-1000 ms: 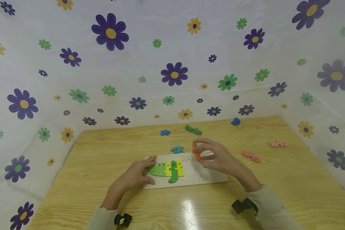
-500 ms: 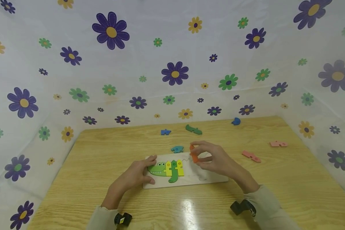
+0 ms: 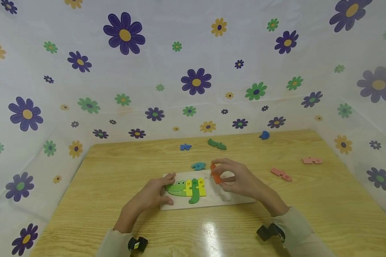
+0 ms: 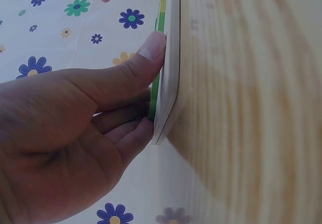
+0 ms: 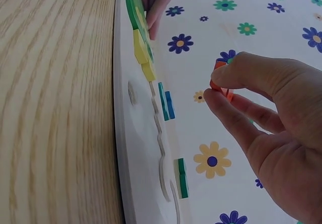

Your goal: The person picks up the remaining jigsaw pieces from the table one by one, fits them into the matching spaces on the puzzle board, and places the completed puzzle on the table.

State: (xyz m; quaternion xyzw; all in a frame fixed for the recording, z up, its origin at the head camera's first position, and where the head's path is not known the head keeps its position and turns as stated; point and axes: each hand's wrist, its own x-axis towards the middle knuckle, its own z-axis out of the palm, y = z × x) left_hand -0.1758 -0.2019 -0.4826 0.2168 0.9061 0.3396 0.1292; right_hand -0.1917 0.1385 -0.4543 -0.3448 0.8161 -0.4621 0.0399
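A pale wooden puzzle board (image 3: 209, 202) lies on the table. At its left end sit a green crocodile head (image 3: 176, 190), two yellow pieces and a green leg piece (image 3: 194, 194) between them. My left hand (image 3: 151, 192) holds that end, fingers at the far corner and thumb at the near one; the left wrist view shows the thumb (image 4: 152, 45) against the board's edge. Over the board's bare right half, my right hand (image 3: 241, 178) pinches an orange puzzle piece (image 3: 216, 178) between thumb and fingers, tilted upright. The right wrist view shows this piece (image 5: 217, 77) raised off the board.
Behind the board lie a light blue piece (image 3: 198, 166), a blue piece (image 3: 185, 147) and a dark green piece (image 3: 217, 144). A round blue piece (image 3: 265, 135) lies at the back right, two pink pieces (image 3: 281, 174) to the right. A flowered sheet (image 3: 167, 89) surrounds the table (image 3: 115, 164).
My right hand has moved slightly left with the orange piece, which has tilted further and come closer to the yellow pieces. My left hand and the board have stayed in place.
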